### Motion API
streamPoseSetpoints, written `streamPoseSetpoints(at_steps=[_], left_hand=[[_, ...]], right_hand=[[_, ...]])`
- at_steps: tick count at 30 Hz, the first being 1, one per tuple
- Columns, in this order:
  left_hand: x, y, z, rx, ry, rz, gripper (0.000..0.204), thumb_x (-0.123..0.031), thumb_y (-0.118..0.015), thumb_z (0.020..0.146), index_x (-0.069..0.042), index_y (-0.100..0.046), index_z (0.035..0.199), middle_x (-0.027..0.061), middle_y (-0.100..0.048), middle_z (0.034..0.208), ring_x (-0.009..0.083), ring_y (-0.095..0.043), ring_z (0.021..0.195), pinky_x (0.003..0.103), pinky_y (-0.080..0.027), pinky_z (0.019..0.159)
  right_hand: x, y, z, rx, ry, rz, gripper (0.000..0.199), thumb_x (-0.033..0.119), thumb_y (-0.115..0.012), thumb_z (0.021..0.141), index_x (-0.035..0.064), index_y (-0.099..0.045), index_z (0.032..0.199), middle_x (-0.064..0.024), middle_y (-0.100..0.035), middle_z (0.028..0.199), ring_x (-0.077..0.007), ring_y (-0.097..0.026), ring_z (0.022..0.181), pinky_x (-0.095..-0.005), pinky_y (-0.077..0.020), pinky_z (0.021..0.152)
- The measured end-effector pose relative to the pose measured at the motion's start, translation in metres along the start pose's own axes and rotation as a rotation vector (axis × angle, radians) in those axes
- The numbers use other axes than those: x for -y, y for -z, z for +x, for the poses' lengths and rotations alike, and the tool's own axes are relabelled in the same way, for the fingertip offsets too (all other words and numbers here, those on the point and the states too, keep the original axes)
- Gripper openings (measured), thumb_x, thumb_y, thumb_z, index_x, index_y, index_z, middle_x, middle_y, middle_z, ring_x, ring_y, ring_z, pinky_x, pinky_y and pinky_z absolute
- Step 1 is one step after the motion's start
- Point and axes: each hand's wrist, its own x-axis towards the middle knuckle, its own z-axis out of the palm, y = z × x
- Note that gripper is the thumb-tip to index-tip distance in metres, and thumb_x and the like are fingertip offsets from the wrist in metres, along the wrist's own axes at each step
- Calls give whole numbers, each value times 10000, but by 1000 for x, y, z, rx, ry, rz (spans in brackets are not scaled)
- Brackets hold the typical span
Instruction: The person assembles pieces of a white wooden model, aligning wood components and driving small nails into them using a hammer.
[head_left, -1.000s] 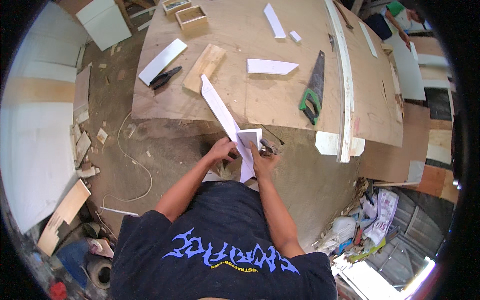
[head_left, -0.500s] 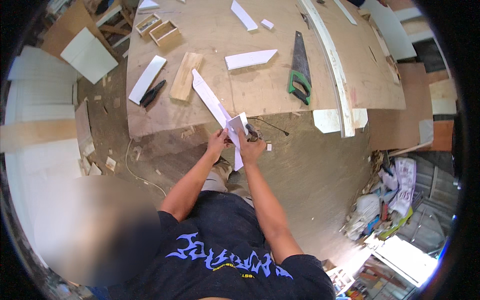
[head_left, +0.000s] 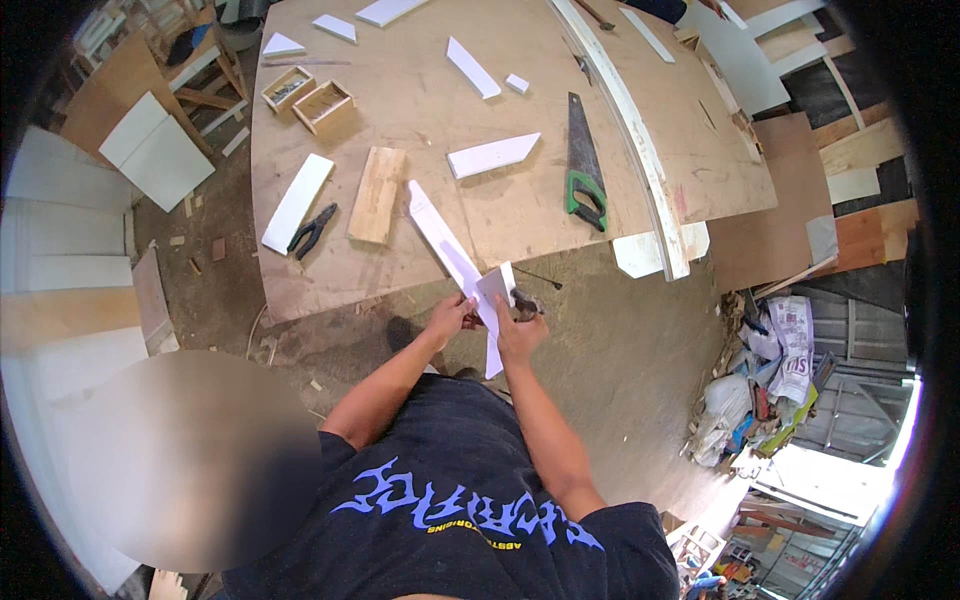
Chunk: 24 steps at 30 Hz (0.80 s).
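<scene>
A long white wooden strip (head_left: pixel 440 235) reaches from over the table's near edge down past my hands, its far end tapered. Closed round its edge, my left hand (head_left: pixel 450 318) steadies it. A short white board piece (head_left: pixel 496 284) sits crosswise against the strip, pressed there by my right hand (head_left: pixel 520 335). A dark tool (head_left: pixel 526 304) shows by the fingers of my right hand; its kind is hard to make out.
On the worktable (head_left: pixel 400 90) lie a green-handled handsaw (head_left: pixel 586 165), black-handled pliers (head_left: pixel 313 232), a raw wood block (head_left: pixel 378 195), two small wooden boxes (head_left: pixel 324 108) and several white offcuts. A long white beam (head_left: pixel 640 130) crosses the right side. Sacks (head_left: pixel 735 400) pile up at the right.
The view has shifted, so the table sits lower in the picture. Both hands keep hold of the white pieces, with little change in their grip.
</scene>
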Motion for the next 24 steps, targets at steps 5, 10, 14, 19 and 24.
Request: streamPoseSetpoints(at_steps=[5,10,14,19,24], left_hand=[[3,14,24,48,2,34,321,-337,-561,1109,-25,-632,1120,91,-708,984,207,-713,817,347,-600,733],[-5,14,26,-73,20,-7,361,-383,-610,1078,-25,-643,1114,80,-700,933,225,-705,791,338,-570,707],[-43,10,-2,-513,-314,913,329,-277,-761,958,-51,-654,1172,116,-687,971,328,-701,860,402,-569,765],[-114,19,-8,-198,-928,1309,511,-200,-862,779,-103,-677,1246,139,-632,1253,339,-577,1229,492,-445,1083],[-142,29,3,71,-1004,1666,645,-265,-880,738,-152,-668,1337,99,-560,1403,306,-446,1424,535,-252,1256]], right_hand=[[-6,-9,3,-11,1,-160,345,231,-912,809,-32,-755,968,-145,-775,860,-215,-735,783,-377,-565,751],[-12,-17,23,-25,93,-269,335,234,-919,790,-31,-755,911,-159,-773,834,-227,-748,759,-396,-565,708],[-22,-10,19,-20,1,-113,344,234,-920,801,-20,-759,968,-145,-787,859,-208,-758,776,-376,-579,703],[-11,-20,4,1,20,-77,249,133,-889,830,-9,-765,992,-122,-800,924,-160,-746,804,-335,-584,745],[-11,-19,9,-28,-56,22,257,96,-882,833,2,-778,1049,-101,-803,934,-165,-748,852,-336,-581,803]])
